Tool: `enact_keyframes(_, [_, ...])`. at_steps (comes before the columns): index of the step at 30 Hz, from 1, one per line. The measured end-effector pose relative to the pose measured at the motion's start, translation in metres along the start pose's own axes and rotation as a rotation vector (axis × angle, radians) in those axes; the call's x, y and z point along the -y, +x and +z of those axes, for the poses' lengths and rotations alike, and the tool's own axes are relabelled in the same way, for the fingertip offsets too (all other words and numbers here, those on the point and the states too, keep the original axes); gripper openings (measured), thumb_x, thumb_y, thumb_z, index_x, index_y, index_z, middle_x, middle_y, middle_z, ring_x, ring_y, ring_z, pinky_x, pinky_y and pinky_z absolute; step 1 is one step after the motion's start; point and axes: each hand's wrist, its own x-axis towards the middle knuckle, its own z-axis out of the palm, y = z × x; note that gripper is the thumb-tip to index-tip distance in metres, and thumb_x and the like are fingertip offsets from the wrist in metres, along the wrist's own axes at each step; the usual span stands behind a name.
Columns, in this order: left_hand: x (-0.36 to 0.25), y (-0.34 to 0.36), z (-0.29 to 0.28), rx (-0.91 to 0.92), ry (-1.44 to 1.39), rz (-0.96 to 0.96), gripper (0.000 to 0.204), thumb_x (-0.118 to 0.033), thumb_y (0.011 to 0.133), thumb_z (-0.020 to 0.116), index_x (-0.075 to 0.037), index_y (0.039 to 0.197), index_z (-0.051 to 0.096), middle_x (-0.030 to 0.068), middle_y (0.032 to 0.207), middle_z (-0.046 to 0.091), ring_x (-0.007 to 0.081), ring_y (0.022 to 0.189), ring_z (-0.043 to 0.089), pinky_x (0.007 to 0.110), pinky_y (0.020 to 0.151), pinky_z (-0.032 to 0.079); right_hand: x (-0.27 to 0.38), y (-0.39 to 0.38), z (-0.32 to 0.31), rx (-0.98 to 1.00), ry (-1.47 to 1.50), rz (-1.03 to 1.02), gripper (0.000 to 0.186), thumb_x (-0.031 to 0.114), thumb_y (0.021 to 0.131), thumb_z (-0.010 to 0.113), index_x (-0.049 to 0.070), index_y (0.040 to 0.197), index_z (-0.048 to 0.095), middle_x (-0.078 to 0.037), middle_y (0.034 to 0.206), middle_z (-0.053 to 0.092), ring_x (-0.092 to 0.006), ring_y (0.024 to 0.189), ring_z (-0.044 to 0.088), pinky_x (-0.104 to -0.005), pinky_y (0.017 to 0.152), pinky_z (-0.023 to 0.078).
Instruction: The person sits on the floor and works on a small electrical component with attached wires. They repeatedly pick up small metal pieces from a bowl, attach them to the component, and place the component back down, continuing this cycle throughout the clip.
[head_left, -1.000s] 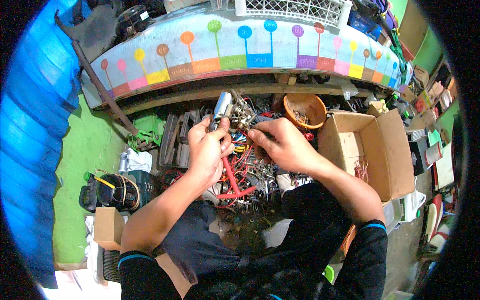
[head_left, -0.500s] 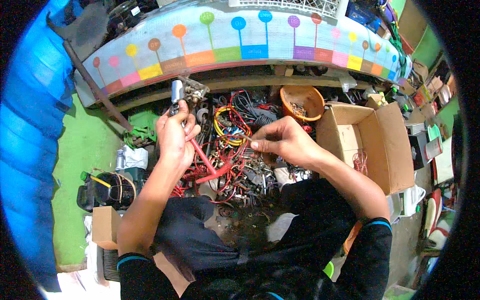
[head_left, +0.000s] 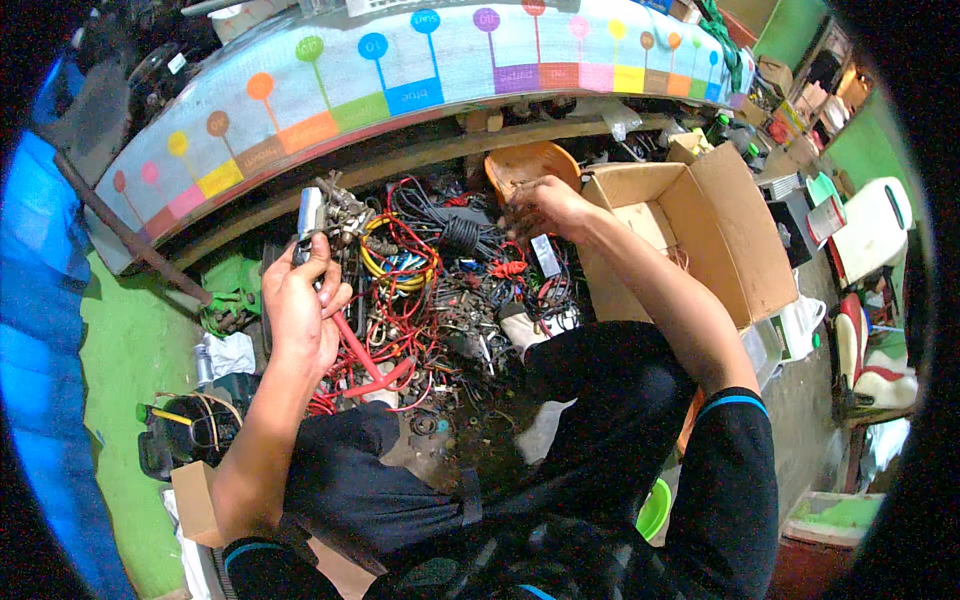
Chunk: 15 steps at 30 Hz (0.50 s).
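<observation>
My left hand (head_left: 302, 305) is closed around a silver cylindrical metal part (head_left: 311, 212), which points up and away. A red T-handle tool (head_left: 362, 352) runs out of the underside of the same hand, its crossbar at the near end. My right hand (head_left: 548, 207) reaches to the near side of an orange bowl (head_left: 535, 160). Its fingers are dark and smeared, so I cannot tell what they hold. Between the hands lie a coil of yellow cable (head_left: 372, 262), tangled red wires (head_left: 405, 335) and a bundle of black cable (head_left: 462, 236).
An open cardboard box (head_left: 735, 240) stands to the right of the bowl. A low bench with a colourful printed front (head_left: 400, 70) runs along the far side. Loose metal parts (head_left: 470, 320) cover the floor before me. On the left are a black jug (head_left: 195, 425) and a small carton (head_left: 195, 500).
My right hand has gone from a pinch over the wires, away and to the right, to the orange bowl. My left hand keeps its hold. The whole view has turned toward the right.
</observation>
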Motion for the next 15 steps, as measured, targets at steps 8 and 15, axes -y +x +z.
enact_keyframes(8, [0.003,0.000,0.002,0.037,0.093,-0.055,0.004,-0.004,0.092,0.049,-0.005,0.095,0.052,-0.0052,0.059,0.035,0.0036,0.042,0.027,0.021,0.037,0.018,-0.040,-0.005,-0.014,0.065,-1.260,0.249,0.032,0.024,0.072,0.064,-0.003,0.090,0.067,-0.020,0.095,0.068,-0.0323,0.091,0.066,-0.0406,0.079,0.053])
enact_keyframes(15, [0.007,-0.003,0.005,0.066,0.071,-0.073,0.014,0.001,0.087,0.047,-0.004,0.099,0.053,-0.0052,0.060,0.038,0.0035,0.043,0.028,0.020,0.037,0.019,-0.018,0.011,-0.067,-0.802,-0.983,-0.116,0.037,0.030,0.075,0.071,-0.003,0.090,0.069,-0.022,0.086,0.067,-0.0345,0.078,0.067,-0.0422,0.073,0.053])
